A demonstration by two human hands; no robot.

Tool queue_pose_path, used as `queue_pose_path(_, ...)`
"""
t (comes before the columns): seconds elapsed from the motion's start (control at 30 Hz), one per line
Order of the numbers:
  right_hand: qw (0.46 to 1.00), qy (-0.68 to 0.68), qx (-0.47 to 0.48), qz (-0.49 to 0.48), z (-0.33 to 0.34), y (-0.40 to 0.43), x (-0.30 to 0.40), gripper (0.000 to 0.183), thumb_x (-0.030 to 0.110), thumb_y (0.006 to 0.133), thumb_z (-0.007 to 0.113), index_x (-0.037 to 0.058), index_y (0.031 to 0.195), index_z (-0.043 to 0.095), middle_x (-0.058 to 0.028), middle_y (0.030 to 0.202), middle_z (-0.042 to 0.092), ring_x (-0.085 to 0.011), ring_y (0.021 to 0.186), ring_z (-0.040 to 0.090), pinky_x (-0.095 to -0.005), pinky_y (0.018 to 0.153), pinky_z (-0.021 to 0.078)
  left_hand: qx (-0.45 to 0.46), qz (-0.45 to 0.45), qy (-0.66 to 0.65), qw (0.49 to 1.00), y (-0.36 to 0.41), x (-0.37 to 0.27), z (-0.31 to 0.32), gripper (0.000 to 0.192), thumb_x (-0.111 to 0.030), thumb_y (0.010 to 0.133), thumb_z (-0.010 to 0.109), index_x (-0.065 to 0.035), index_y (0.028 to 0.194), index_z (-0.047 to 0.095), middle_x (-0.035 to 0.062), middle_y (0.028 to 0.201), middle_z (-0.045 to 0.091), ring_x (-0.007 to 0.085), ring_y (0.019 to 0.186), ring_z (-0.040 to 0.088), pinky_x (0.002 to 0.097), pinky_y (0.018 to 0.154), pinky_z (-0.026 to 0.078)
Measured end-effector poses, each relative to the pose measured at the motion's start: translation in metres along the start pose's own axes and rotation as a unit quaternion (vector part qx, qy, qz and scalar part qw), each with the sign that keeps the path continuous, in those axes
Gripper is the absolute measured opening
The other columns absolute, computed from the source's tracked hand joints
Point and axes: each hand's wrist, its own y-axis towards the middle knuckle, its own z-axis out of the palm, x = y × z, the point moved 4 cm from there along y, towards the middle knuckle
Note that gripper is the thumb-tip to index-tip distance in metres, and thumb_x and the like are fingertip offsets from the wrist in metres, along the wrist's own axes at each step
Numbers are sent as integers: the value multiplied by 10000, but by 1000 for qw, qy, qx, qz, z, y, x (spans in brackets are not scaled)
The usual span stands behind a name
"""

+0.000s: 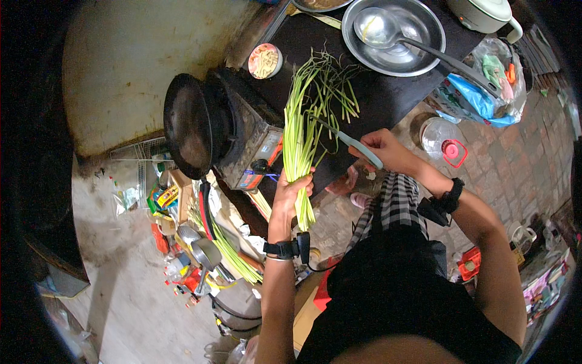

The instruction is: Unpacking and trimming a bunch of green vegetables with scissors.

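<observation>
My left hand is closed around a bunch of long green stalks, perhaps garlic scapes, near their lower ends. In my right hand are scissors with pale grey-green handles; their blades reach the right side of the bunch, partly hidden among the stalks, so I cannot tell how far apart they are. Thin, darker tips and short cut pieces lie on the dark table beyond the bunch.
A black wok sits on a gas stove at left. A small bowl of pale pieces stands behind it. At the back right are a steel basin holding a ladle, a plastic bag and a clear bottle.
</observation>
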Motion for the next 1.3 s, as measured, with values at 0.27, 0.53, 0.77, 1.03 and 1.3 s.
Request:
queue_pose_path(0.27, 995, 65, 70, 11, 31, -20, 12, 405, 295, 866, 595, 14, 574, 581, -26, 501, 541, -83, 477, 517, -233, 438, 393, -3, 9, -10, 1000, 2, 0, -1, 304, 55, 748, 598, -39, 1031, 543, 97, 934, 604, 124, 557, 511, 248, 464, 428)
queue_pose_path(0.53, 996, 51, 67, 17, 29, -23, 3, 416, 305, 867, 591, 13, 569, 577, -13, 498, 546, -60, 469, 505, -217, 443, 383, -26, 5, -4, 1000, 2, 0, -1, 269, 63, 736, 602, -36, 983, 561, 79, 874, 605, 120, 552, 516, 240, 463, 422)
queue_pose_path(0.77, 996, -38, 76, 24, 20, -21, -10, 312, 320, 869, 580, 37, 752, 633, 15, 524, 539, -43, 459, 482, -205, 417, 328, -35, 2, -11, 999, 3, 0, -2, 263, 61, 733, 608, -31, 975, 564, 78, 857, 605, 120, 543, 513, 238, 449, 412)
queue_pose_path(1.03, 973, -201, 53, -100, 9, -13, -9, 425, 329, 815, 557, -49, 623, 578, -143, 523, 528, -136, 491, 479, -348, 467, 387, -35, -5, 11, 999, 3, 3, -2, 257, 58, 727, 612, -16, 968, 559, 68, 807, 592, 120, 532, 517, 237, 450, 417)
queue_pose_path(1.3, 949, -277, 86, -123, 10, -7, 7, 325, 242, 829, 570, -31, 653, 556, -71, 508, 481, -92, 488, 409, -301, 443, 341, -43, 9, 31, 999, 1, 0, 4, 287, 58, 727, 614, -40, 988, 547, 71, 846, 601, 117, 543, 518, 234, 455, 414)
